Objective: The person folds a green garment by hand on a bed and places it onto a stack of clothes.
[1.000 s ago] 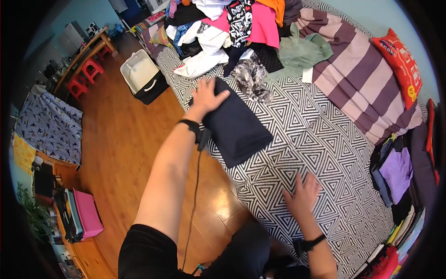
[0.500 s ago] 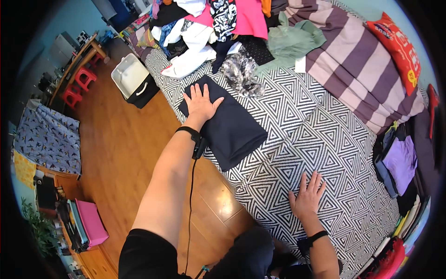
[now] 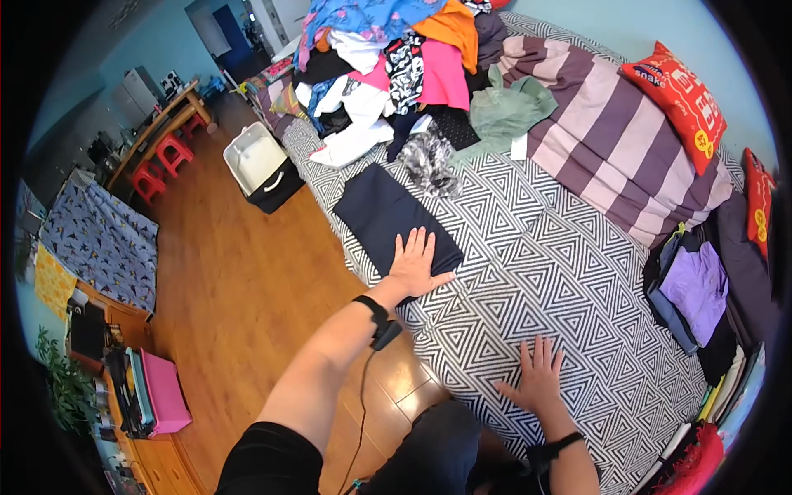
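Note:
A dark navy garment, folded into a flat rectangle, lies on a sofa or bed cover with black and white triangles. My left hand rests flat on the garment's near end, fingers spread. Farther right and nearer to me, my right hand lies palm down on the patterned cover, its fingers apart and nothing in it. Beyond the garment's far right side sits a crumpled grey and white cloth.
A heap of mixed clothes fills the far end. At the right are a striped blanket, red cushions and a purple garment on a pile. A white-lined black bin stands on the wooden floor.
My left hand has slid from the garment's far end to its near end. My right hand stays on the cover. The view has tilted up a little, showing more of the clothes heap.

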Motion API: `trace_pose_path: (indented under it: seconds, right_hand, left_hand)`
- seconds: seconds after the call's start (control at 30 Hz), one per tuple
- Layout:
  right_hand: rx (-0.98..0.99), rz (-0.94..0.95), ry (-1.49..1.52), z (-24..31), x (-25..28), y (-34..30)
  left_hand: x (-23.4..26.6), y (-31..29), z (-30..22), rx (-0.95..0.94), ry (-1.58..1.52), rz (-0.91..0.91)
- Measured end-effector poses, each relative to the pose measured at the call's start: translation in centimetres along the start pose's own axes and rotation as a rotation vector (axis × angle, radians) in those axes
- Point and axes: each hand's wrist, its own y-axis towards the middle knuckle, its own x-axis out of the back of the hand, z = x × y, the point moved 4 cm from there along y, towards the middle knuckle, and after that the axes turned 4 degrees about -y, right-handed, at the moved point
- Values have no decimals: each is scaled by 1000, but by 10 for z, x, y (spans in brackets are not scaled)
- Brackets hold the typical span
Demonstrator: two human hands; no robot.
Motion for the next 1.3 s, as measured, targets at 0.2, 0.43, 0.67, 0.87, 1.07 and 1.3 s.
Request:
trace_pose_path:
  seconds: [0.2,0.43,0.67,0.87,1.07,1.3]
  right_hand:
    - [-29,205,64,-15,-26,3]
    - [-10,164,163,-22,-45,5]
    - [-9,95,153,-26,-50,4]
    - [-23,106,128,-23,-40,4]
    - [-52,198,74,-13,-25,-1]
    - [-33,170,91,-17,-28,-16]
  left_hand:
    - [69,91,-4,-115,-9,-248]
    - [26,172,12,321,162,-15]
    - [37,170,-14,237,-79,-249]
    - [61,125,-87,3,-489,-601]
    - [96,71,-72,56,-487,-663]
    - [121,37,3,190,-486,-817]
